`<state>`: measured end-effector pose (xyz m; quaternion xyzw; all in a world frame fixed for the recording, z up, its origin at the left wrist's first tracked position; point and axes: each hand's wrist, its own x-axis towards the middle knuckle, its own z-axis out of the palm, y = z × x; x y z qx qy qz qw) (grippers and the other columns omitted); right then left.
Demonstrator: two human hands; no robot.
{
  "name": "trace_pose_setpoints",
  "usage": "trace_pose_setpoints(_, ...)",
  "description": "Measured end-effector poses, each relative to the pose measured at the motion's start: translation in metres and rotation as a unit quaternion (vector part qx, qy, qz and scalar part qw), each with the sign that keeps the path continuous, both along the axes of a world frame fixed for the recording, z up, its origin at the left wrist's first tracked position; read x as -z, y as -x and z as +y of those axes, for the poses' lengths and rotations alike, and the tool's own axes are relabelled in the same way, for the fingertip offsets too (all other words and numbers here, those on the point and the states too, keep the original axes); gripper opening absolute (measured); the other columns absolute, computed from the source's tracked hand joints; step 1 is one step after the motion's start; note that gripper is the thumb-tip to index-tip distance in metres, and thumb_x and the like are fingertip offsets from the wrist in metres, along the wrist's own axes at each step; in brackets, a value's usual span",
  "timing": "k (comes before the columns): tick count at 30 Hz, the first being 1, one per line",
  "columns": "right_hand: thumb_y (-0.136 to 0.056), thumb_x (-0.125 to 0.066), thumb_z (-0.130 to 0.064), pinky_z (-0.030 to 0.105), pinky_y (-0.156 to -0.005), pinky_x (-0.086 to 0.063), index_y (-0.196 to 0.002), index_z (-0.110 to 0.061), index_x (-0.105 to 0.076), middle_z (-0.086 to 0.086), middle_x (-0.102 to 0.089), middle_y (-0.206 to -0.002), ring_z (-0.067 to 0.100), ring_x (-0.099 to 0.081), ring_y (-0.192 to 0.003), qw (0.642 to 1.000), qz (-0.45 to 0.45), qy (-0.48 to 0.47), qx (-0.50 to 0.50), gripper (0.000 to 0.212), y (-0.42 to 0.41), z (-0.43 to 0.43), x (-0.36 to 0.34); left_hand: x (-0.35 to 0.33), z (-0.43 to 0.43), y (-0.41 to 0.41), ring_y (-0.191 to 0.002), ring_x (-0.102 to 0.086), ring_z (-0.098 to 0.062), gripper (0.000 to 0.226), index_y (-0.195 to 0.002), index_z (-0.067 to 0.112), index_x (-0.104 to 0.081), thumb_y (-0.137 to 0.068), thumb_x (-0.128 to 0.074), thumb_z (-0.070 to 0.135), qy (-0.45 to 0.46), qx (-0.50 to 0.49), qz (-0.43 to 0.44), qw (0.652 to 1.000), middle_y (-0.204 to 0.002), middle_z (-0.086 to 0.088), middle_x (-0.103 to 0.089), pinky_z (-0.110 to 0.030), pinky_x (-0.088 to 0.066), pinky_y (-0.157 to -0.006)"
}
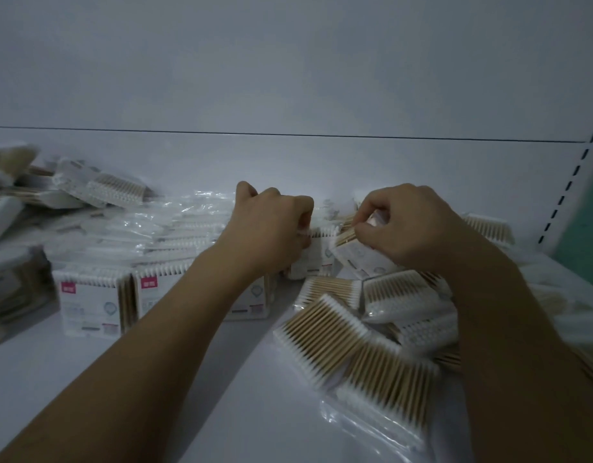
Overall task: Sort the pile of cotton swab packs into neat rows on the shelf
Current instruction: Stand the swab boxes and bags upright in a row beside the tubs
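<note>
Nearest you on the white shelf (221,412), below your right forearm, two wooden-stick packs lie flat and overlapping: the near flat pack (388,382) and the far flat pack (321,332). Just beyond them, under your right wrist, is the loose pile (408,302); its count cannot be told.

Left of your left forearm stand two pink-labelled packs (87,305) side by side, and a third pack (251,305) is half hidden behind that forearm.

Your left hand (275,225) has its fingers curled over the top edge of the upright pack (316,259), grasping it. Your right hand (412,225) pinches the tilted pack (355,252) between thumb and fingertips; it leans against the upright one, right beside your left fingers.

Beyond your left knuckles lie clear bags (181,225) of white-stemmed swabs. A blurred heap (101,188) lies far left, against the back panel (288,78).
</note>
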<state>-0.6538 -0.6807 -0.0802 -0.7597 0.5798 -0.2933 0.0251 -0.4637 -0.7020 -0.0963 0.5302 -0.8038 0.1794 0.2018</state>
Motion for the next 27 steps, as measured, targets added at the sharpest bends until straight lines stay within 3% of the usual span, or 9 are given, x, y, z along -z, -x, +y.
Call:
trace_pose_setpoints(4,-0.087,-0.069,-0.033,0.002,-0.050,-0.037,-0.095,-0.025,-0.073,-0.019,-0.052,-0.065,-0.002,-0.051,-0.061,0.997,-0.032,0.062,-0.021,0.012,0.0004,0.0011,-0.0011,-0.0016,0.0021,-0.0075,-0.096,-0.051,-0.012,0.009,-0.087,0.028,-0.058,-0.089,-0.065,0.030,-0.014,0.030,0.009,0.999,-0.086,0.012,-0.061,-0.032,-0.017,-0.082)
trace_pose_setpoints(7,-0.077,-0.078,-0.038,-0.001,-0.049,-0.036,-0.107,-0.030,-0.067,-0.015,-0.056,-0.079,-0.003,-0.054,-0.071,0.994,-0.081,0.061,-0.033,0.033,-0.0004,0.0017,-0.0031,-0.0040,0.0031,-0.0066,-0.095,-0.051,-0.009,0.007,-0.085,0.026,-0.064,-0.086,-0.069,0.022,-0.034,0.046,0.018,0.998,-0.083,0.014,-0.061,-0.031,-0.012,-0.076)
trace_pose_setpoints(11,-0.069,-0.085,-0.031,-0.001,-0.054,-0.041,-0.111,-0.028,-0.069,-0.010,-0.064,-0.092,-0.001,-0.059,-0.076,0.996,-0.058,0.019,-0.058,0.045,-0.0001,0.0026,-0.0031,-0.0061,0.0045,-0.0039,-0.094,-0.052,-0.010,0.014,-0.082,0.026,-0.062,-0.085,-0.065,0.012,-0.040,0.046,0.017,0.998,-0.083,0.011,-0.063,-0.032,-0.016,-0.083)
trace_pose_setpoints(16,-0.072,-0.084,-0.024,-0.005,-0.057,-0.038,-0.118,-0.031,-0.068,-0.007,-0.064,-0.102,0.003,-0.057,-0.079,0.998,-0.027,0.007,-0.061,0.049,-0.0008,0.0028,-0.0027,-0.0057,0.0058,-0.0019,-0.088,-0.053,-0.011,0.029,-0.073,0.028,-0.045,-0.082,-0.053,0.003,-0.051,0.034,-0.005,0.998,-0.077,0.012,-0.061,-0.034,-0.020,-0.089)
trace_pose_setpoints(19,-0.068,-0.087,-0.028,0.002,-0.059,-0.040,-0.119,-0.033,-0.066,-0.009,-0.060,-0.101,0.003,-0.057,-0.081,0.997,-0.049,0.027,-0.046,0.056,-0.0016,0.0032,-0.0025,-0.0042,0.0070,-0.0018,-0.092,-0.049,-0.013,0.021,-0.082,0.028,-0.049,-0.084,-0.052,0.007,-0.021,0.017,-0.035,0.999,-0.075,0.011,-0.052,-0.035,-0.020,-0.087)
trace_pose_setpoints(23,-0.065,-0.089,-0.029,-0.002,-0.057,-0.037,-0.112,-0.030,-0.066,-0.017,-0.056,-0.089,-0.002,-0.052,-0.077,0.996,-0.069,0.033,-0.045,0.052,-0.0037,0.0040,-0.0024,-0.0015,0.0061,0.0009,-0.103,-0.048,-0.015,0.012,-0.088,0.030,-0.051,-0.089,-0.056,0.020,-0.003,0.017,-0.032,0.999,-0.092,0.005,-0.060,-0.037,-0.021,-0.091)
trace_pose_setpoints(27,-0.063,-0.090,-0.026,0.001,-0.049,-0.037,-0.099,-0.025,-0.061,-0.014,-0.059,-0.084,-0.002,-0.054,-0.068,0.991,-0.125,0.030,-0.044,0.047,-0.0044,0.0053,-0.0038,0.0019,0.0021,0.0005,-0.105,-0.048,-0.016,0.007,-0.091,0.030,-0.057,-0.092,-0.061,0.035,0.007,0.012,-0.022,1.000,-0.093,0.004,-0.063,-0.036,-0.019,-0.089)
